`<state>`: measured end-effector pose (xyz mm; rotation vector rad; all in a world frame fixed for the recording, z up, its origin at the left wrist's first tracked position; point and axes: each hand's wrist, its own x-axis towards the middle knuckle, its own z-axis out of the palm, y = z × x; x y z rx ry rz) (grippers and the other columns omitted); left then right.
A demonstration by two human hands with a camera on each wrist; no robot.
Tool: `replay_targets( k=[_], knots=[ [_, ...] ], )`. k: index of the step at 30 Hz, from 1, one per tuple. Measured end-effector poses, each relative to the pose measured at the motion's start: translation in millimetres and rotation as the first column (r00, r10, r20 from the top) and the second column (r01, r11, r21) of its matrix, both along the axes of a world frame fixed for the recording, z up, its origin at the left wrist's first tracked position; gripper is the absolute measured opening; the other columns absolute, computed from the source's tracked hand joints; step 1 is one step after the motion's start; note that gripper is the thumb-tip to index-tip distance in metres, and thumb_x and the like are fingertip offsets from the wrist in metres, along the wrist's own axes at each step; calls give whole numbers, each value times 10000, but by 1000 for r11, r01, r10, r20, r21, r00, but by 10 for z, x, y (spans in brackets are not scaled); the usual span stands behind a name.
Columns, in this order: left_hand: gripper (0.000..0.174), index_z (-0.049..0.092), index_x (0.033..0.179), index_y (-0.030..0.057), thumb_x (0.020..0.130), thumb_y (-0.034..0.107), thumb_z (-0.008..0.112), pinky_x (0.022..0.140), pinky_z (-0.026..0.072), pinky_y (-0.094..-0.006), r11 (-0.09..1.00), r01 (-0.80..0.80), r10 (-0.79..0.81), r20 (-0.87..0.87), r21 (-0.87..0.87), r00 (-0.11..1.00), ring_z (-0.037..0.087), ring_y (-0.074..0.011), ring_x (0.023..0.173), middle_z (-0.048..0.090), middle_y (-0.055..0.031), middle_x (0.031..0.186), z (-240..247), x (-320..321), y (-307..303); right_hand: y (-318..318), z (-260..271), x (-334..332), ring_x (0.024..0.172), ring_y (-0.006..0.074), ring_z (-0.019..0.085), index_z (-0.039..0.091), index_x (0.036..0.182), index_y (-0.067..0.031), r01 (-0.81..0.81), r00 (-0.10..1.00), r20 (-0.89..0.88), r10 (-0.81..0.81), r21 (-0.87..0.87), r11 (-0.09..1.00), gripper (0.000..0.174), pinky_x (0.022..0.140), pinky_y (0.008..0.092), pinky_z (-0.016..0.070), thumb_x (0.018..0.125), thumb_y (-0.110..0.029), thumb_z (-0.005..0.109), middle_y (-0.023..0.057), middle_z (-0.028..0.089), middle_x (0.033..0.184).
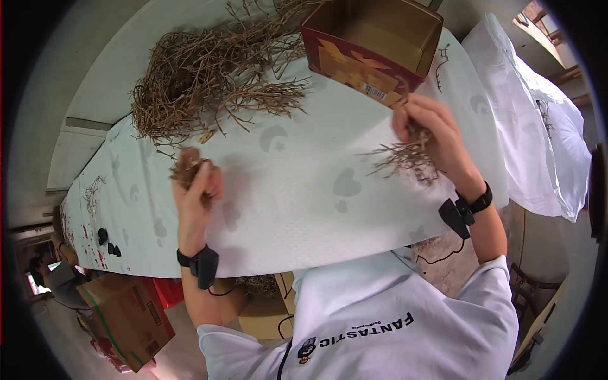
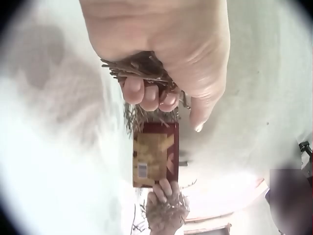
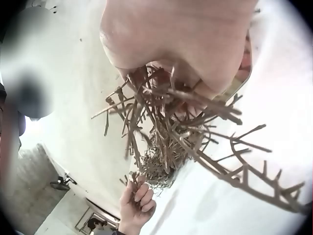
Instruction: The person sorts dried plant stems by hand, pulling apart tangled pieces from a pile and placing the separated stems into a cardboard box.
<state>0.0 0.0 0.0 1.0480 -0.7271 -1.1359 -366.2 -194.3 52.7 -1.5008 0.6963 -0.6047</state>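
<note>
My left hand (image 1: 197,183) grips a small bundle of short dry twigs (image 2: 142,68), its fingers curled round them above the left part of the table. On the right, my other hand (image 1: 430,130) holds a looser, branching bunch of dry twigs (image 3: 166,107), whose forked ends fan out below the palm. That hand is just in front of a dark red tin box (image 1: 354,73), which stands open at the top with a barcode on its near side. Beyond my left hand lies a big tangled heap of dry twigs (image 1: 183,82).
A white patterned cloth (image 1: 304,209) covers the table. Small black items (image 1: 109,244) lie at its left end. A clear plastic bag (image 1: 538,126) hangs at the right edge. Cardboard boxes (image 1: 126,320) stand on the floor, and another person (image 1: 63,282) is at the far left.
</note>
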Motion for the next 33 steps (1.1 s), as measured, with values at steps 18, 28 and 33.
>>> replay_targets(
  k=[18, 28, 33],
  knots=[
    [279, 562, 972, 10, 825, 33, 798, 773, 484, -224, 990, 138, -134, 228, -5, 964, 581, -74, 842, 643, -27, 945, 61, -1110, -574, 270, -398, 610, 1040, 190, 556, 451, 1090, -45, -296, 888, 424, 181, 223, 929, 421, 948, 350, 465, 722, 147, 516, 82, 492, 1112],
    [309, 545, 916, 25, 788, 41, 825, 746, 485, -221, 999, 49, -44, 370, -5, 928, 574, -61, 805, 638, -10, 901, 222, -1083, -546, 457, -385, 647, 1096, 203, 564, 439, 1135, -46, -158, 964, 212, 162, -33, 987, 411, 997, 375, 488, 808, 97, 644, 92, 453, 1166],
    [338, 532, 916, 22, 766, 45, 834, 741, 493, -215, 984, 163, -176, 411, 67, 895, 585, -52, 816, 641, -11, 902, 175, -1107, -541, 454, -422, 622, 1125, 253, 557, 423, 1189, -39, -151, 963, 170, 208, -296, 943, 509, 1048, 422, 471, 765, 117, 657, 134, 407, 1243]
  ],
)
